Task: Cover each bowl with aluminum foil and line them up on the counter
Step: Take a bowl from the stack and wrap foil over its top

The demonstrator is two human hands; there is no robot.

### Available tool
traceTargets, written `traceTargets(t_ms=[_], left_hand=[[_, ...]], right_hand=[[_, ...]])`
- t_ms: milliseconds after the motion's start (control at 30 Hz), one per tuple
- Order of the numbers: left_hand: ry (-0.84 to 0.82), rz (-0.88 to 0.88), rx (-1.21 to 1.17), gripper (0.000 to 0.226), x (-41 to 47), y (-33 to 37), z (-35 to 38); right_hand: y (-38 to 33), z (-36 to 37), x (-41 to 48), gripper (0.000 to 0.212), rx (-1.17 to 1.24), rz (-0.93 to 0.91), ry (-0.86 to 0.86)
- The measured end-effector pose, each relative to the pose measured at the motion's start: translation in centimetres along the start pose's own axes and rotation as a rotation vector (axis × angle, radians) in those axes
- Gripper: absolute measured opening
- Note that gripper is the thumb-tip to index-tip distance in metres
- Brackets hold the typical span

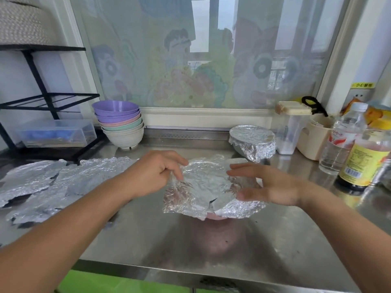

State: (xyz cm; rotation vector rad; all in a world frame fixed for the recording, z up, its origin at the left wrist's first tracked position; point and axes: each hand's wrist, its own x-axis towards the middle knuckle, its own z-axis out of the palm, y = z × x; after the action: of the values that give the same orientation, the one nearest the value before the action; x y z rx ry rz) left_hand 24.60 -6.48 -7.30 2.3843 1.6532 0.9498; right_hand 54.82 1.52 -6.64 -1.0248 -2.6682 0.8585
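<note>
A crumpled foil sheet [208,187] lies over a pink bowl [213,216] at the middle of the steel counter; only a sliver of the bowl's rim shows at the front. My left hand [157,172] pinches the foil's left edge with curled fingers. My right hand [266,185] lies on the foil's right side with fingers stretched out and thumb at the rim. A foil-covered bowl [252,141] stands behind to the right. A stack of several uncovered bowls [120,125], purple on top, stands at the back left.
Loose foil sheets [53,182] lie spread on the counter at the left. A black wire rack [42,102] holds a clear box [55,133]. At the right stand a lidded clear container [289,127], a water bottle [342,138] and a yellow-labelled bottle [364,161].
</note>
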Motion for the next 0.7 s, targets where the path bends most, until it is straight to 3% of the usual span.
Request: traceTargets(t_ms=[67,133,200,267,400,500,600,700], left_hand=[[0.008,-0.097,-0.067,0.037,0.9,1.2,0.8],[-0.115,-0.208,-0.02,0.033,1.8,3.3,2.0],[-0.299,-0.263,0.114,0.061,2.6,5.2,3.5],[-0.399,-0.282,0.262,0.081,3.2,6.4,5.0],[-0.412,-0.324,0.407,0.084,4.3,6.0,6.4],[-0.403,-0.331,0.422,0.088,4.8,5.7,6.5],[-0.34,-0.36,0.414,0.087,4.9,5.9,6.3],[-0.389,-0.389,0.362,0.103,4.1,6.4,6.2]], right_hand=[[-0.3,-0.4,-0.2,0.057,0.067,0.015,0.069],[-0.7,-0.8,0.1,0.058,-0.025,0.025,0.206],[-1.2,-0.5,0.9,0.063,-0.247,0.014,0.281],[-1.7,0.3,2.0,0.054,-0.35,-0.021,0.296],[-0.8,1.5,3.4,0.046,-0.298,0.033,0.235],[0.6,1.5,3.8,0.047,-0.318,0.09,0.232],[1.5,1.9,4.3,0.035,-0.284,0.109,0.223],[1.8,2.3,4.2,0.028,-0.205,0.152,0.261]])
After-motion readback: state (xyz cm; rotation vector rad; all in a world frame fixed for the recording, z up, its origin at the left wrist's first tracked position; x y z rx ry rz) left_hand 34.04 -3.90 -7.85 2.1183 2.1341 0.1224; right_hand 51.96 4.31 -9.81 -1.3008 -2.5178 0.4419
